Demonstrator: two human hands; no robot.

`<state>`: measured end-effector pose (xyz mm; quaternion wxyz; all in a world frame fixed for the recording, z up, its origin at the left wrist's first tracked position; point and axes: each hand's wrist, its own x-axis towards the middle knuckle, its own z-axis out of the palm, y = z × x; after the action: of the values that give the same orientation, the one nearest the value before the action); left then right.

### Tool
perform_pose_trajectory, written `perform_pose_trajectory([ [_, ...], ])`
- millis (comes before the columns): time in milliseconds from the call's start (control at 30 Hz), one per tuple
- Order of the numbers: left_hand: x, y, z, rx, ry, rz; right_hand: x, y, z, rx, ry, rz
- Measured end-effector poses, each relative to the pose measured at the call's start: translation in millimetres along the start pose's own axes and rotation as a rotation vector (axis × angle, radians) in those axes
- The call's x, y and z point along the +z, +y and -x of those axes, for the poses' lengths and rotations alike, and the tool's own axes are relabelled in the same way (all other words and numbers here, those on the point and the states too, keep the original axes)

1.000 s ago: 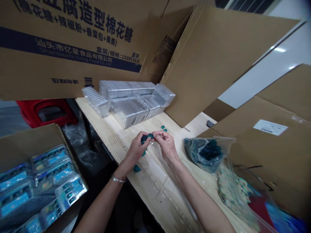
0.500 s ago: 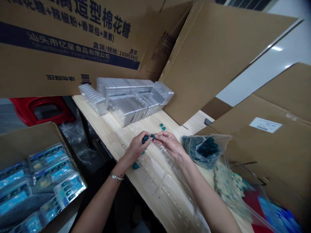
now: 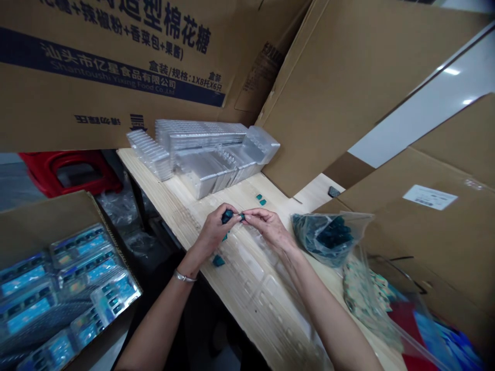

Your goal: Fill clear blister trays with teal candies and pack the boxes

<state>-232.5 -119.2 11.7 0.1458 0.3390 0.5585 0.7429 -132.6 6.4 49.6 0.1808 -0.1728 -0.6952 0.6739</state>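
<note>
Over the wooden table (image 3: 185, 206), my left hand (image 3: 215, 230) is closed around a few small dark teal pieces (image 3: 227, 216). With its fingertips pinched, my right hand (image 3: 269, 226) grips another small teal piece (image 3: 242, 217) where the two hands meet; the left thumb touches it too. Loose teal pieces (image 3: 218, 260) lie under my left wrist, and two more teal pieces (image 3: 262, 202) rest beyond my hands. Below my right forearm, clear plastic blister trays (image 3: 251, 260) lie along the table. What exactly the pieces are is too small to tell.
Stacked clear plastic cases (image 3: 209, 167) stand at the table's back. Right of my hands sits a clear bag of teal pieces (image 3: 332, 234), near a bag of patterned items (image 3: 365, 291). A carton of packaged blue sets (image 3: 96, 206) is at left. Large cardboard boxes (image 3: 328, 87) surround the table.
The view has shifted slightly. My hands stay together, with the fingers adjusting a little around the small teal pieces.
</note>
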Motion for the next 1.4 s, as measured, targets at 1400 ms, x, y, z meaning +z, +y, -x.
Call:
perform_pose_trajectory([
  [1400,-12.5,-2,-6,-0.377,0.037,0.544,-86,49,-151,-0.177,0.520,1.099],
])
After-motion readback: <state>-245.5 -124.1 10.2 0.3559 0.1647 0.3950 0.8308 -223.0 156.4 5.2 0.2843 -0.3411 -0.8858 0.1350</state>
